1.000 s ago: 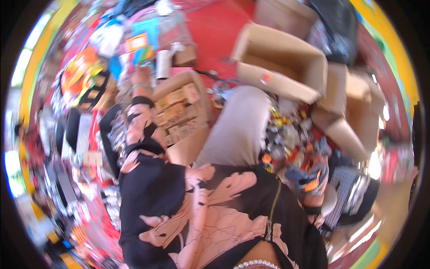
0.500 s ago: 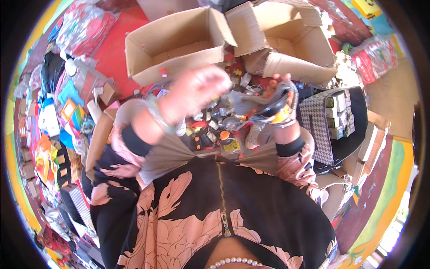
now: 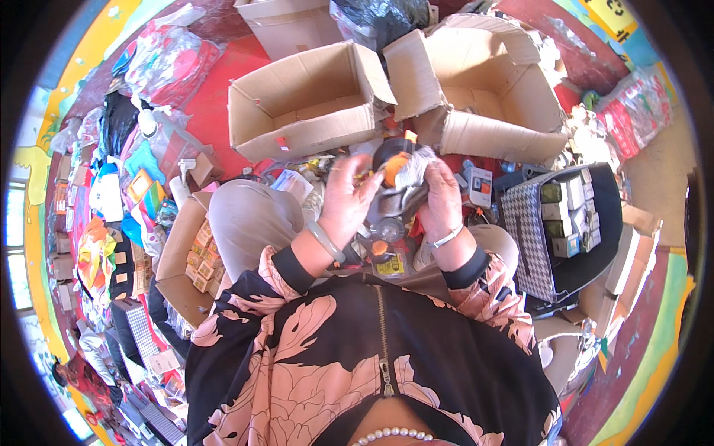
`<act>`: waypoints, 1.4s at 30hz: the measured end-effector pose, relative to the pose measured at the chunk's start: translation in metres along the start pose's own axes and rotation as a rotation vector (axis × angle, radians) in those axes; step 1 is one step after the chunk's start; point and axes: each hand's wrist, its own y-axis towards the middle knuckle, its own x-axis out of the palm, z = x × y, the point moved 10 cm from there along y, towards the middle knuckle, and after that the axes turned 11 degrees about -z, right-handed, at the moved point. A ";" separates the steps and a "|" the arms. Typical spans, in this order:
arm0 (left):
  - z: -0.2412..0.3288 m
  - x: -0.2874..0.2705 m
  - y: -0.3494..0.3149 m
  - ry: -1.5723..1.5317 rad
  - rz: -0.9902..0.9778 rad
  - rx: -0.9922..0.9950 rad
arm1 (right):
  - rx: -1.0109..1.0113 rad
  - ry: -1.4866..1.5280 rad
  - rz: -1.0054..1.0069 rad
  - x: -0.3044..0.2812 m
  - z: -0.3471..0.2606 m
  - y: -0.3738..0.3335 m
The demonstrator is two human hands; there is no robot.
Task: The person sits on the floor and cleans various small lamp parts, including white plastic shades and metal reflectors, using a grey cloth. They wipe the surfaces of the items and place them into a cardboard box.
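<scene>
In front of my body, both hands meet at a black-and-orange object [image 3: 394, 165] with greyish, crinkled material around it; its exact kind is unclear. My right hand [image 3: 442, 195] is closed on its right side, over the grey material. At its left edge my left hand [image 3: 347, 199] grips with thumb and fingers, partly hidden by the object. Below and around lies a loose heap of small items, among them a clear round plastic piece [image 3: 390, 228] and a yellow-labelled packet [image 3: 388, 264].
Two open cardboard boxes, one left [image 3: 297, 137] and one right [image 3: 502, 137], stand beyond the heap. A checked bin [image 3: 529, 230] with small boxes stands at right. A carton [image 3: 172, 271] of small packets sits at left. Plastic bags [image 3: 175, 63] lie far left.
My left hand, blurred and raised before, has come to the object. My right hand has moved slightly left and down with it. The view has shifted, showing the packet carton more fully.
</scene>
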 end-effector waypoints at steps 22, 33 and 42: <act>-0.017 -0.012 -0.028 -0.996 -0.334 -0.051 | -0.017 -0.253 -0.382 0.099 -0.007 -0.004; -0.044 -0.007 0.005 -0.039 -0.122 0.149 | -0.314 -1.014 0.172 0.037 -0.041 0.036; -0.168 -0.128 0.176 -0.430 0.091 -0.403 | -0.064 -0.191 0.302 -0.066 -0.063 0.020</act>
